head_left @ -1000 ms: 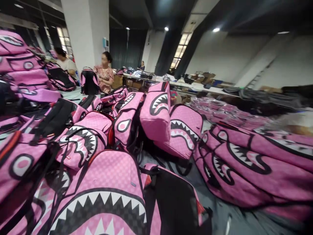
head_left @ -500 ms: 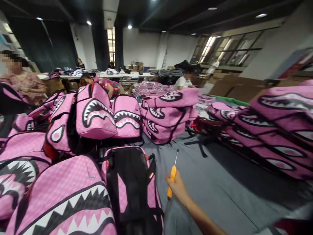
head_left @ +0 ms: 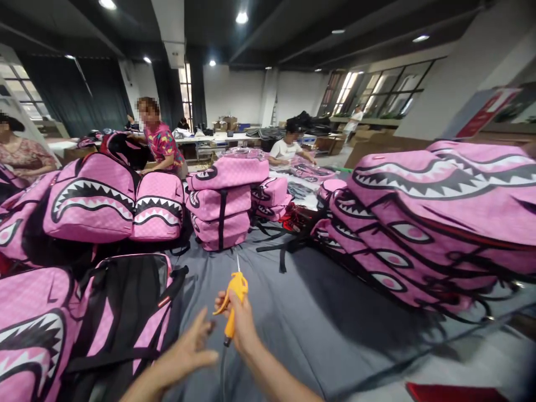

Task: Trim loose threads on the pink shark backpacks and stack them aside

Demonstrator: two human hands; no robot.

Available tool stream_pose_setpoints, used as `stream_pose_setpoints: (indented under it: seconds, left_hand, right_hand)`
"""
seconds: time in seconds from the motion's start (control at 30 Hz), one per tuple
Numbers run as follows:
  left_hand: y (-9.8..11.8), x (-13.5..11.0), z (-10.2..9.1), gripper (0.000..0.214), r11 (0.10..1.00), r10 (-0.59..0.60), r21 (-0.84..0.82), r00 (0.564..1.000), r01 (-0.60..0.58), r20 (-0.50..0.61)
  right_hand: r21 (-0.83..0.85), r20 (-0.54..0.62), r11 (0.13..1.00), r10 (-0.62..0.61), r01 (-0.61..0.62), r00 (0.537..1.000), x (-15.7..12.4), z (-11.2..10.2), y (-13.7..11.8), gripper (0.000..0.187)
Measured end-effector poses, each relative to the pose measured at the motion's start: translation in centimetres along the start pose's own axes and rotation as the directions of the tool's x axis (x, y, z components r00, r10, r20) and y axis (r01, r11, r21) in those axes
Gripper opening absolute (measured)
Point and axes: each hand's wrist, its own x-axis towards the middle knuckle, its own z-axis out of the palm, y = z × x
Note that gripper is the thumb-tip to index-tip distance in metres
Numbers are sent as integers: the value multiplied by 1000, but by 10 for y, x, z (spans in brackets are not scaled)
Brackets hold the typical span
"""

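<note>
My right hand point(head_left: 242, 318) is wrapped round a yellow air blow gun point(head_left: 237, 286), its thin metal nozzle pointing away from me over the grey cloth. A dark hose runs down from the handle's lower end. Just left of it, my left hand point(head_left: 190, 349) is held in the air, fingers apart, slightly blurred, with nothing in it. Beneath and beyond that hand lies a pink and black backpack point(head_left: 125, 307), its straps and back panel facing up. Another pink backpack point(head_left: 33, 329) with a shark-mouth print lies at the lower left, partly cut off by the frame.
Pink backpacks point(head_left: 220, 204) are stacked at the table's middle, more stand at the left point(head_left: 92, 201), and a tall backpack pile point(head_left: 444, 195) leans at the right. Grey cloth point(head_left: 301, 335) covers the table. Several people work beyond, one in a colourful shirt point(head_left: 161, 139).
The view has swung right and the blow gun now sits further left in the frame, its trigger side showing. My left hand has come into view. The person in the colourful shirt has straightened up.
</note>
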Motion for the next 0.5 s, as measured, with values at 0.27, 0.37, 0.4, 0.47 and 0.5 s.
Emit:
stream_pose_setpoints:
  seconds: [0.27,0.37,0.4,0.47,0.5]
  left_hand:
    - [-15,67,127,94,968,-114,-237,982,76,-152]
    - [-18,99,137,91,985,-136,-141,956,101,-261]
    - [-17,113,145,87,995,-74,-80,960,54,-271]
    - [-6,147,168,66,993,92,95,962,-70,-256]
    - [4,166,182,54,976,157,186,957,-113,-244]
  right_hand:
    - [-336,377,906,-122,258,918,29,-45,-41,62]
    - [-427,462,880,14,208,887,57,-92,-63,78]
    - [-449,451,875,46,182,891,69,-109,-69,84]
    - [-476,458,874,149,100,876,98,-144,-82,87]
    - [-467,442,880,147,87,885,114,-161,-89,83]
